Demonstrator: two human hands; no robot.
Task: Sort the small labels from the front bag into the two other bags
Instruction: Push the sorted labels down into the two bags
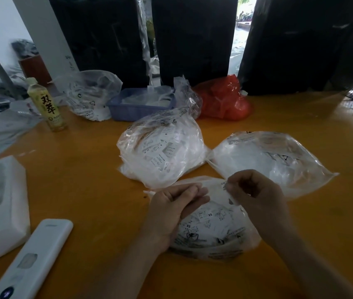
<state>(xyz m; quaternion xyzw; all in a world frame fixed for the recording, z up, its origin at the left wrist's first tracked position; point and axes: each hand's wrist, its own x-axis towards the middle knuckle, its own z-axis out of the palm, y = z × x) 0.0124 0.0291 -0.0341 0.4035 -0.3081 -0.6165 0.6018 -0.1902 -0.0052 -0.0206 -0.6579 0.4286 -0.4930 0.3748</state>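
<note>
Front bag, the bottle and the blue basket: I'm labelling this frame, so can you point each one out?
front bag (210, 231): head view, on its clear side over the XS labels.
bottle (46, 105): head view, on its printed label.
blue basket (135, 112): head view, on its front wall.

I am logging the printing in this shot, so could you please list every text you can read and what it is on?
"双萃": label of the bottle.
"XS": small labels inside the front bag.
"S", "M": labels in the middle bag, barely legible.
Other bag print and the white device: too blurred to read.
</note>
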